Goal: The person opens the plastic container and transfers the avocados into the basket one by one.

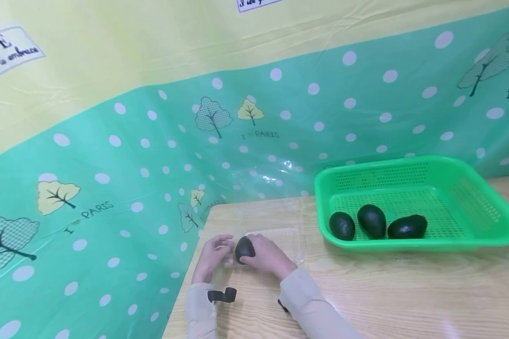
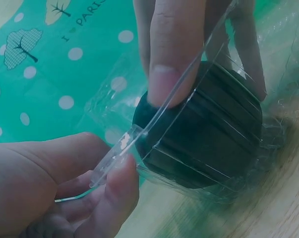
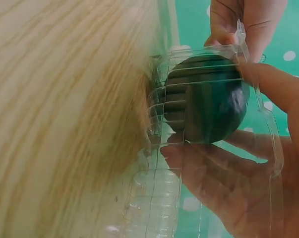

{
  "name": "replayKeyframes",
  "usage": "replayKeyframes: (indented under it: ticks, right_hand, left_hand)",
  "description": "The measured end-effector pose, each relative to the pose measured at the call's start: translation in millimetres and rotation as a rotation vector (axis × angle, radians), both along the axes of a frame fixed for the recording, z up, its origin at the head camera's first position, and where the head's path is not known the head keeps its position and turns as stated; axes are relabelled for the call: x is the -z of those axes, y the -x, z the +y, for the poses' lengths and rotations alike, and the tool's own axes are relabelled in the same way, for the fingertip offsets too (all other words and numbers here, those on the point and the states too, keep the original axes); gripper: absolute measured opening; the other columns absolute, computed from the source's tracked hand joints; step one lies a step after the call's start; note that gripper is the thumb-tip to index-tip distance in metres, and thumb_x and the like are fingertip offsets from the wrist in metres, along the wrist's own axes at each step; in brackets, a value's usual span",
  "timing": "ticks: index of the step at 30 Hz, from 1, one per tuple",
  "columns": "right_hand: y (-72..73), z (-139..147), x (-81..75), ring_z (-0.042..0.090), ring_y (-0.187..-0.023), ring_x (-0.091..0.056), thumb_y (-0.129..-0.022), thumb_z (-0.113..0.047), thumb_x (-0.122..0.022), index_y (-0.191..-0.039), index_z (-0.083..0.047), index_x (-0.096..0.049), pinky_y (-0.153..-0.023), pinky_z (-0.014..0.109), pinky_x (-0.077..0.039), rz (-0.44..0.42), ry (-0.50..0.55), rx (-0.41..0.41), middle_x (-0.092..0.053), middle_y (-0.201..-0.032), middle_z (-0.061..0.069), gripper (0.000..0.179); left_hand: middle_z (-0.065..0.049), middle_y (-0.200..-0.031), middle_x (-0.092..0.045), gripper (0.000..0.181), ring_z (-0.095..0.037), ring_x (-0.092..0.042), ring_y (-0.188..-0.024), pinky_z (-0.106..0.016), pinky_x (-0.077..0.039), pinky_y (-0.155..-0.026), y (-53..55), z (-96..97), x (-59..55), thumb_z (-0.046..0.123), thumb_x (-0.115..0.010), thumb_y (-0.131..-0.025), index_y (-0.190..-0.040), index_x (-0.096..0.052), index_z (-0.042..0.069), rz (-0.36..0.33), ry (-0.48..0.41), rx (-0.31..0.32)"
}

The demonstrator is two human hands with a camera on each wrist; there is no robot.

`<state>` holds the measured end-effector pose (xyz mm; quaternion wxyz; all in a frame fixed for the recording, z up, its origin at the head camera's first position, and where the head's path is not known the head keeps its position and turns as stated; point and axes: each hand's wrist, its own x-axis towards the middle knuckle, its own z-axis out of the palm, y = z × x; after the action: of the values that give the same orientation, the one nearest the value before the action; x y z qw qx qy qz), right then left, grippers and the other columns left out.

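Note:
A dark avocado (image 1: pixel 242 250) is in my right hand (image 1: pixel 266 255), thumb and fingers gripping its sides. It sits within the left end of a clear plastic clamshell container (image 1: pixel 294 241) on the table; in the right wrist view ribbed clear wall (image 3: pixel 154 206) stands in front of the avocado and part of the hand. My left hand (image 1: pixel 213 258) is at the container's left end. Up close in the left wrist view, that hand's thumb and finger pinch the container's clear rim (image 2: pixel 114 153). The avocado's underside is hidden.
To the right stands a green plastic basket (image 1: pixel 449 242) with three avocados (image 1: pixel 372 221) along its near side. A green and yellow dotted sheet (image 1: pixel 127 207) hangs behind and left of the wooden table (image 1: pixel 390 292).

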<state>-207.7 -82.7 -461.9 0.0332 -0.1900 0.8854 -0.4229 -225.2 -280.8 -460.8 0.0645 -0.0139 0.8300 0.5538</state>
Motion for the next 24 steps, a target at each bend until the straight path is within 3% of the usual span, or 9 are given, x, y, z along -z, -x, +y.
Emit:
replayKeyframes:
  ticks: [10,24]
  right_hand:
    - [1.8,-1.6,2.2,0.025,-0.096,-0.066,-0.083,-0.031,-0.078,-0.126,-0.004,-0.059,-0.084,0.039,-0.056,0.032,-0.006,0.019,-0.066,-0.109,0.01,0.054]
    - [5.5,6.6,-7.1,0.029,-0.106,-0.064,-0.077,-0.027,-0.081,-0.135,-0.003,-0.056,-0.09,0.043,-0.056,0.035,0.033,0.053,-0.062,-0.125,0.015,0.068]
  left_hand:
    - [-0.018,-0.113,-0.064,0.045,-0.026,-0.066,-0.091,-0.032,-0.06,-0.066,1.9,2.4,0.1,0.002,-0.06,-0.087,-0.132,-0.057,-0.002,-0.006,0.001,-0.004]
    - [-0.024,-0.118,-0.061,0.044,-0.026,-0.066,-0.088,-0.037,-0.061,-0.067,-0.9,1.6,-2.5,0.0,-0.059,-0.088,-0.132,-0.056,-0.005,-0.003,-0.014,-0.009]
